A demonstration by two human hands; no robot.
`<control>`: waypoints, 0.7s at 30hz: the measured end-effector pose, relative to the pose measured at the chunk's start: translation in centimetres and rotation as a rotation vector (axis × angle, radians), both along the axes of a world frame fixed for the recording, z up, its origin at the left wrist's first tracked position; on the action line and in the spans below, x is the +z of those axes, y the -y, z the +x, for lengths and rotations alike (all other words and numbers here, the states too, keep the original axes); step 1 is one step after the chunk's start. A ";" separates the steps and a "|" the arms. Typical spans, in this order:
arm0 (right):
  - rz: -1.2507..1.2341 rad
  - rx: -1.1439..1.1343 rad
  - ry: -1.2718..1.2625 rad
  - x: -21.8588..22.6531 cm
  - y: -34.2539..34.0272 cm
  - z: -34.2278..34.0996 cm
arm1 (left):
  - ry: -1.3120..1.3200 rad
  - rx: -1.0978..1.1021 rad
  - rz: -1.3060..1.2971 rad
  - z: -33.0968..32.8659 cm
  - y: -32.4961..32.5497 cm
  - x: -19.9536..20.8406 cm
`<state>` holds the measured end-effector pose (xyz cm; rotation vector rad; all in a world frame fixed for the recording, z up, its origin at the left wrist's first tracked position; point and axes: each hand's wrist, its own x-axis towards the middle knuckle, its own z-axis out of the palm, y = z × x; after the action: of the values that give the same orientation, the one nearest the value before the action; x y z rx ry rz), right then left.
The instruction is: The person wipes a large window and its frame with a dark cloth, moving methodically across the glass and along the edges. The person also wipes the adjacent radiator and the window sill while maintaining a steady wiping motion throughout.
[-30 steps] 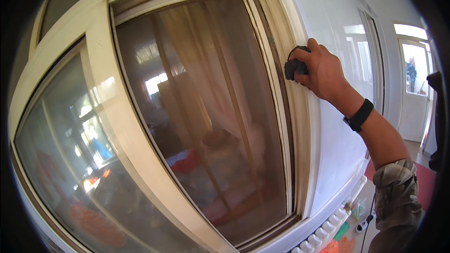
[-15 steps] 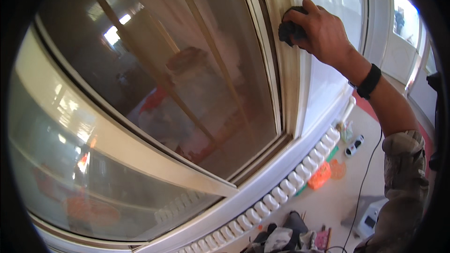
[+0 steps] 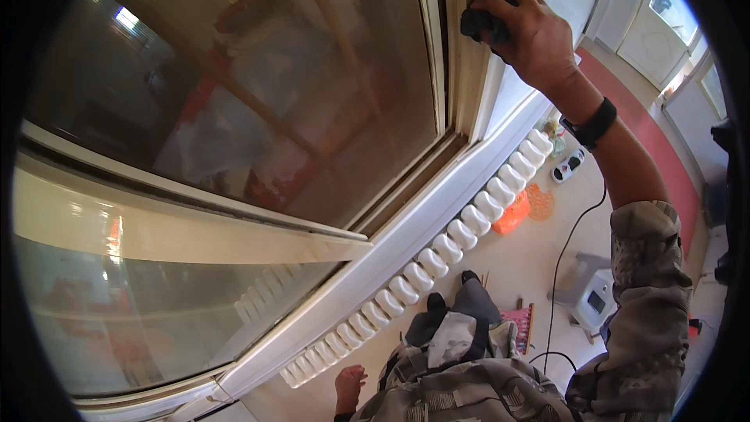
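Observation:
My right hand (image 3: 541,45) is raised at the upper right, its fingers closed round a bunched dark cloth (image 3: 484,19). The cloth presses against the cream upright of the window frame (image 3: 471,82), just right of the large sliding pane (image 3: 312,94). A black band sits on that wrist. Low in the view, my left hand (image 3: 350,383) hangs beside my body near the end of the radiator, fingers loosely bent and a little apart, with nothing seen in it.
A white ribbed radiator (image 3: 426,263) runs below the white sill (image 3: 391,266). On the floor lie an orange bag (image 3: 512,215), a white-and-black object (image 3: 568,166) and a dark cable (image 3: 569,242). A grey stool-like object (image 3: 595,301) stands near my right arm.
The view has shifted, bringing my left hand and more of my body into sight. My right hand still holds the cloth on the upright, slightly higher in the picture.

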<state>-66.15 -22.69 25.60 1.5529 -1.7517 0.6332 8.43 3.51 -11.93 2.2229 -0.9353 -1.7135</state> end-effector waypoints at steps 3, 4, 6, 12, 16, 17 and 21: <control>0.036 -0.013 0.049 -2.9 -0.2 0.5 | -0.009 -0.010 -0.040 -1.5 0.5 0.9; 0.039 -0.015 0.063 -3.8 -0.1 0.6 | -0.003 -0.023 -0.042 -1.8 0.5 1.1; 0.042 -0.034 0.081 -5.4 -0.1 0.5 | -0.018 -0.010 -0.038 -2.4 0.7 1.5; 0.149 -0.024 0.191 -12.4 -0.3 1.4 | -0.040 0.072 -0.032 -2.6 -0.3 2.6; 0.201 -0.032 0.274 -16.8 -0.3 1.7 | -0.047 0.158 -0.020 -1.9 -2.5 3.6; 0.225 -0.036 0.290 -17.9 -0.4 1.8 | -0.033 0.177 -0.011 -1.6 -3.1 4.0; 0.256 -0.041 0.328 -21.4 -0.3 2.0 | -0.032 0.219 -0.003 -1.0 -5.3 4.5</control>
<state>-64.16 -22.38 4.19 1.6485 -2.1748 0.6957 7.42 8.78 -7.42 2.1954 -0.6584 -1.6418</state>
